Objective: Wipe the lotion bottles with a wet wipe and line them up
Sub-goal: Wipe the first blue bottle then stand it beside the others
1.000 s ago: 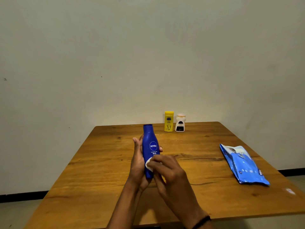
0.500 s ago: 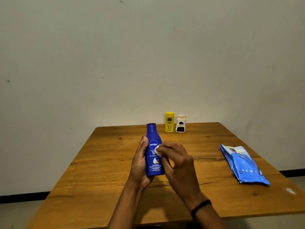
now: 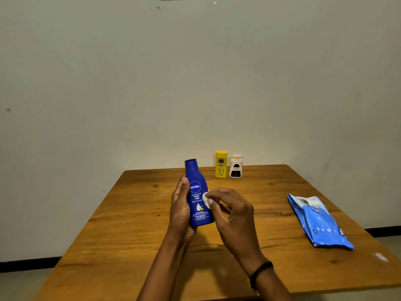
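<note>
My left hand [image 3: 181, 210] grips a blue Nivea lotion bottle [image 3: 196, 192] upright above the wooden table [image 3: 130, 231], label facing me. My right hand [image 3: 232, 211] pinches a small folded white wet wipe [image 3: 206, 200] and holds it against the bottle's right side, at about the middle of the label. A yellow lotion bottle [image 3: 221, 164] and a small white bottle with a dark label [image 3: 236, 166] stand side by side at the table's far edge near the wall.
A blue pack of wet wipes [image 3: 319, 222] lies flat on the right side of the table, its flap open at the far end. A pale wall rises right behind the table. A dark band circles my right wrist.
The bottle has turned so its label faces me and sits a little higher. My right hand with the wipe moved up from the bottle's lower part to its middle right side.
</note>
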